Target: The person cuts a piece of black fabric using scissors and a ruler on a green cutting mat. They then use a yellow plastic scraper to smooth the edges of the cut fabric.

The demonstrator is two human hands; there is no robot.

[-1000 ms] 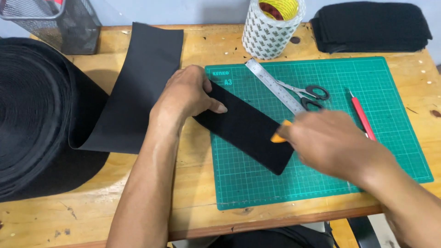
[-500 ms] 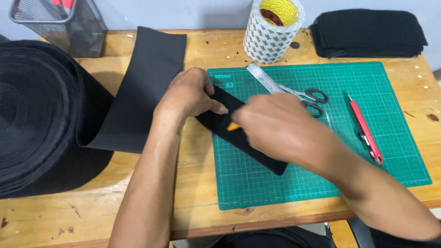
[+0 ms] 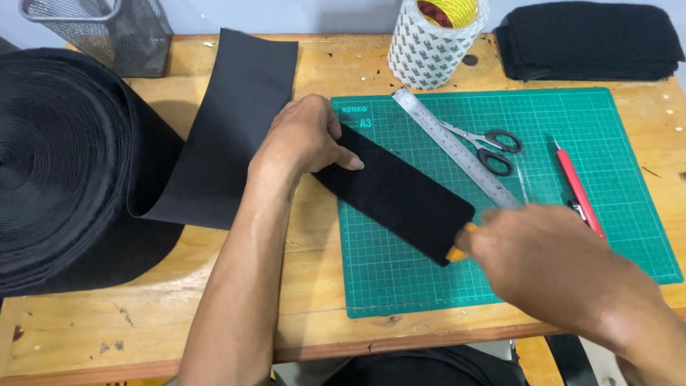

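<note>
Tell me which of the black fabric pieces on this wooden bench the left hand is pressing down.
The flat black fabric strip on the green cutting mat, under the left hand; not the big roll or folded stack.

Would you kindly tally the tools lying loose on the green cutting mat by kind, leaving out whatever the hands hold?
Steel ruler: 1
Scissors: 1
Red pen-shaped tool: 1
Total: 3
</note>
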